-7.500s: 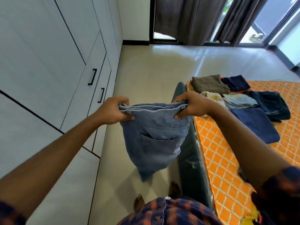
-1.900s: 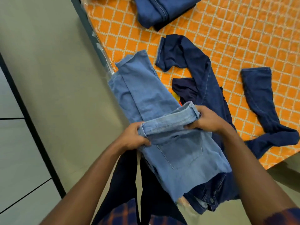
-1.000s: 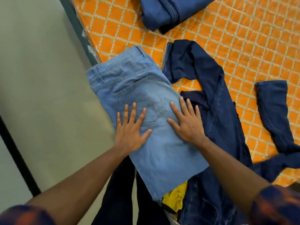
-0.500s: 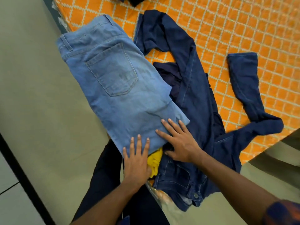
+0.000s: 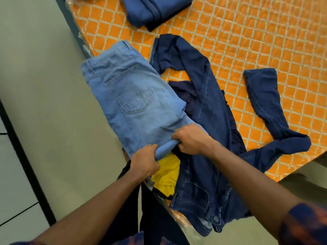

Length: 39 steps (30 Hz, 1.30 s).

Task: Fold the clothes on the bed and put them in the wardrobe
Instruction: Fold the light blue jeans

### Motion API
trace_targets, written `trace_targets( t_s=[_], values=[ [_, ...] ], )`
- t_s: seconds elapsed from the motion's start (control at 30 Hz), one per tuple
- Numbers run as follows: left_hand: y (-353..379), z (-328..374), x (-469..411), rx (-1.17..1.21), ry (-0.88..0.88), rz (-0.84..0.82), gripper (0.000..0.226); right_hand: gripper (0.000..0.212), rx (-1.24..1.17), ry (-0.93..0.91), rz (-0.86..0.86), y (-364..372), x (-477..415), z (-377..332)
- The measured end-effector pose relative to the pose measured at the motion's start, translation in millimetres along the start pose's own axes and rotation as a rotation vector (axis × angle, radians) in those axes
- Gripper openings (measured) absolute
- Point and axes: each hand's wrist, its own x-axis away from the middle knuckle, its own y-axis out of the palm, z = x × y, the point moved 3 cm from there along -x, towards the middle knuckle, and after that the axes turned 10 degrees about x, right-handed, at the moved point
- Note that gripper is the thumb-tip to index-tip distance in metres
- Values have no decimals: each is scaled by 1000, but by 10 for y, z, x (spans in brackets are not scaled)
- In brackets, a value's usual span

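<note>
Light blue jeans (image 5: 134,96) lie folded on the near left corner of the bed (image 5: 247,41), back pocket up, waistband at the far end, left side hanging a little over the bed edge above the floor (image 5: 44,85); near end is bunched into a small roll. Left hand (image 5: 145,161) and right hand (image 5: 192,140) both grip that roll, fingers (image 5: 178,137) curled tight round the denim, hands fairly close together. Step in hand looks like the next fold, near end up toward the waistband; to do it well, I'd say take one hand out to each corner, lift the whole edge level, lay it square on the waistband, then press flat; a bunched grip risks a skewed, lumpy fold. Jeans partly overlap a yellow garment (image 5: 166,172) and unfolded dark blue jeans (image 5: 203,121) just to the right; lift clear so neither drags along. Folded dark blue stack (image 5: 152,11) sits further up the bed, well apart; white panels (image 5: 12,191) at far left are probably the wardrobe.
</note>
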Motion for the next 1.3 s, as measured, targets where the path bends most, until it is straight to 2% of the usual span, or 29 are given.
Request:
trace_targets(
  t_s=[0.07, 0.1, 0.17, 0.2, 0.27, 0.37, 0.5, 0.57, 0.63, 0.7, 0.77, 0.87, 1.0, 1.13, 1.2, 1.3],
  values=[
    [-376, -36, -120, 84, -16, -81, 13, 3, -76, -22, -81, -442, -130, 74],
    [-644, -86, -195, 110, -11, -132, 9, 7, -148, -33, -94, -668, -242, 99],
    [-1213, -193, -399, 167, 3, -215, 27, 16, -263, -55, -29, -1095, -537, 196],
    [-1567, -272, -526, 208, -2, -201, 37, 21, -285, -76, 40, -1345, -786, 234],
    [-2170, -418, -804, 232, 2, -154, 43, 28, -278, -85, 170, -1733, -1268, 326],
    [-2947, -595, -1433, 158, -18, 22, 40, 35, -217, -29, 307, -2212, -2194, 442],
    [-3390, -926, -2188, -17, -116, 230, 26, 35, -80, 82, 393, -2381, -3128, 589],
    [-3426, -1083, -2405, -55, -190, 322, 32, 41, -33, 166, 420, -2296, -3396, 617],
    [-3366, -1104, -2408, -73, -162, 478, 56, 45, -4, 233, 610, -2175, -3453, 545],
    [-3184, -1001, -2248, -56, 37, 696, 65, 37, -1, 269, 903, -2010, -3293, 406],
    [-2849, -883, -2024, -24, 207, 787, 66, 35, -3, 289, 1014, -1747, -3040, 240],
    [-2203, -769, -1708, -38, 278, 680, 78, 48, -1, 360, 901, -1328, -2675, 73],
    [-1646, -852, -1618, -84, 188, 514, 96, 64, -28, 417, 692, -964, -2615, 279],
    [-1472, -932, -1829, -131, 158, 449, 97, 79, -290, 432, 456, -775, -2847, 728],
    [-1466, -908, -1829, -130, 144, 472, 99, 78, -277, 452, 488, -782, -2863, 777],
    [-1418, -877, -1638, -113, 184, 522, 103, 71, -173, 478, 750, -896, -2612, 659]
  ],
)
